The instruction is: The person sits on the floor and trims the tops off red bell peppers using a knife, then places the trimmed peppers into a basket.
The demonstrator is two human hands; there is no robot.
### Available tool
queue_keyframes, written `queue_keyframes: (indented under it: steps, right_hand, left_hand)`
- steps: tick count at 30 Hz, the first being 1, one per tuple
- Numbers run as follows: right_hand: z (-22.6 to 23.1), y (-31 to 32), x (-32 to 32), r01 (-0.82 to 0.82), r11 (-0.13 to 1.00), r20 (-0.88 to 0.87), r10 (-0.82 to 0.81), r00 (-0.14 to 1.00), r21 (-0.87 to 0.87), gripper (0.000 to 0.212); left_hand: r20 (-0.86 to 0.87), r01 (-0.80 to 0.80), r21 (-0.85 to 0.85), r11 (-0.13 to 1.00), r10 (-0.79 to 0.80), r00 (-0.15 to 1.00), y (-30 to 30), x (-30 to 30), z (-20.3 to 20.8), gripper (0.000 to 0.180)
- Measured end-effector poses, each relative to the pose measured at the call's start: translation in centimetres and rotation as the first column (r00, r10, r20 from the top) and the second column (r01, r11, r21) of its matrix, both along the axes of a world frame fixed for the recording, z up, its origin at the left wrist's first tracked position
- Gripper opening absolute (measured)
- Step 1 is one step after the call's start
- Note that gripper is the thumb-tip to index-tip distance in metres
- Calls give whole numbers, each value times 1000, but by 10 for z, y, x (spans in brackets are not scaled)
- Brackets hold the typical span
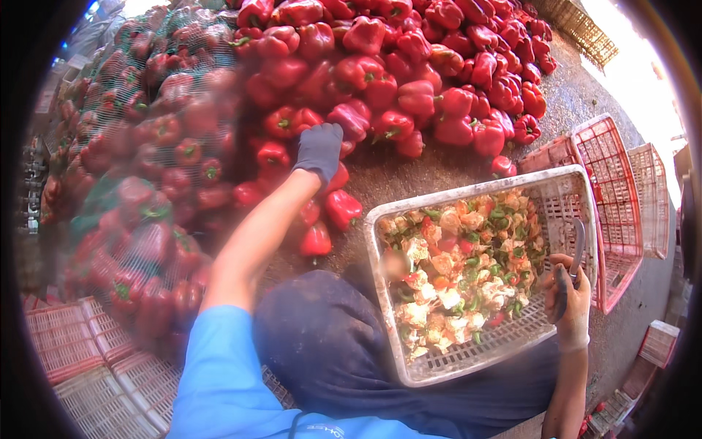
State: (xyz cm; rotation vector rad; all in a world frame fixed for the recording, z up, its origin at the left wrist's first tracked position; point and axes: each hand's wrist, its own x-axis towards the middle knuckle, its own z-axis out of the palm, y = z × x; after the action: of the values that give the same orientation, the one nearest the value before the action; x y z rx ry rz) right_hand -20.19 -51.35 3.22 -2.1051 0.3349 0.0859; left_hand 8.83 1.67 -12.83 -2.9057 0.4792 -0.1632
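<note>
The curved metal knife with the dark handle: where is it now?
In the head view, the curved metal knife is at right, in the person's right hand, by the right end of the off-white plastic crate.

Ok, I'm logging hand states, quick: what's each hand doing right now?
Left hand: at a red pepper; whether its grip is closed cannot be told.
Right hand: closed, holding a curved knife.

My dark-gloved left hand (320, 151) is right at a red bell pepper (352, 121) in the heap (420, 95); my right hand (578, 306) grips a curved knife (580, 245) beside the crate (559, 199).
</note>
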Motion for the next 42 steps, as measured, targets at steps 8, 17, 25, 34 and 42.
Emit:
queue_keyframes:
  steps: [8, 17, 25, 34, 42]
  right_hand:
    - [-28, 6, -13, -140, 981, 73, 151, 986, -134, 26]
    - [24, 65, 9, -6, 902, -41, 27, 999, 431, 37]
    - [48, 155, 45, 57, 344, -110, 137, 984, 937, 107]
    - [84, 117, 12, 46, 530, -38, -25, 999, 847, 38]
    - [99, 101, 12, -347, 788, 187, 293, 938, 508, 72]
  left_hand:
    - [-230, -222, -364, 905, 144, 962, 7, -13, 31, 32]
    - [-452, -464, -885, 39, -309, 837, 16, -43, 174, 45]
    - [-288, -360, -932, -38, -523, 802, -105, -139, 299, 69]
    - [-381, -334, -924, 187, -530, 758, -169, -240, 298, 83]
    - [-407, -606, -792, 82, -810, 423, -178, -229, 264, 68]
